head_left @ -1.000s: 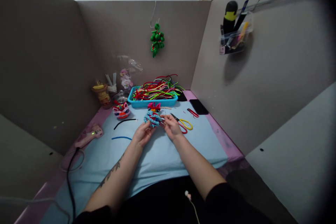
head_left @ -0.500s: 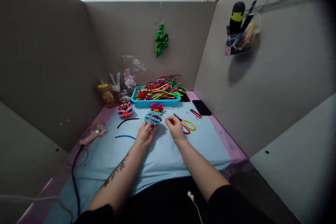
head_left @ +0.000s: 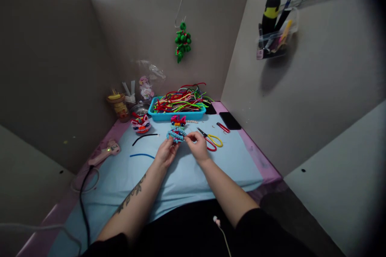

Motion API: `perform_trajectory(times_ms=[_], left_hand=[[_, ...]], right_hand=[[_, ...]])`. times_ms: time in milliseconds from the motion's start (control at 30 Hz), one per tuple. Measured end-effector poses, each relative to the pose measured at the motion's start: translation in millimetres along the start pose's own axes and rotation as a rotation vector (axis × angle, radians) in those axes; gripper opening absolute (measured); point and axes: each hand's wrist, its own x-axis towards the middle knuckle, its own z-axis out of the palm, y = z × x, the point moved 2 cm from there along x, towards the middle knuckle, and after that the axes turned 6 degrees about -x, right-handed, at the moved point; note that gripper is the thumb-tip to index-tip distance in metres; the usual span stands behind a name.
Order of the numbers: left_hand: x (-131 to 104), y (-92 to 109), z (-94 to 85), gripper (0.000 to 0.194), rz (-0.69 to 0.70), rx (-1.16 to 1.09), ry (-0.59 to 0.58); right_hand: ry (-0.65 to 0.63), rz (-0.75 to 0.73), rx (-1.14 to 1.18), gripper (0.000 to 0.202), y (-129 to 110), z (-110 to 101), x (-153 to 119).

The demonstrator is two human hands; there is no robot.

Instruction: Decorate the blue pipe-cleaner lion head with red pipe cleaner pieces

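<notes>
My left hand [head_left: 167, 152] is closed around the lower left of a light blue pipe-cleaner piece [head_left: 176, 133], whose looped rows show some red between them. At the right edge of that piece, the fingertips of my right hand [head_left: 197, 145] are pinched together; what lies between them is too small to make out. Just behind stands a pink and red pipe-cleaner lion head [head_left: 178, 120], partly covered by the blue piece. Scissors [head_left: 211, 139] with one yellow and one red handle lie open to the right of my right hand.
Behind is a blue tray [head_left: 177, 117] of colourful pipe cleaners. Another pink lion head [head_left: 140, 124], a black stem [head_left: 143, 137], a blue stem [head_left: 141, 155] and a glue gun [head_left: 105, 153] lie left. A red cutter [head_left: 223, 127] and phone [head_left: 230, 121] lie right.
My right hand has moved left, from a small gap with a thin strand near its fingertips to the edge of the blue piece. My left hand still holds the piece. The view has shifted slightly.
</notes>
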Motion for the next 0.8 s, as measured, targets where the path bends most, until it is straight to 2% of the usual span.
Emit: perform_trajectory(times_ms=[800], left_hand=[[0.3, -1.3, -1.3, 0.011, -0.01, -0.089, 0.06]], right_hand=[[-0.043, 0.04, -0.006, 0.012, 0.6, 1.3, -1.0]])
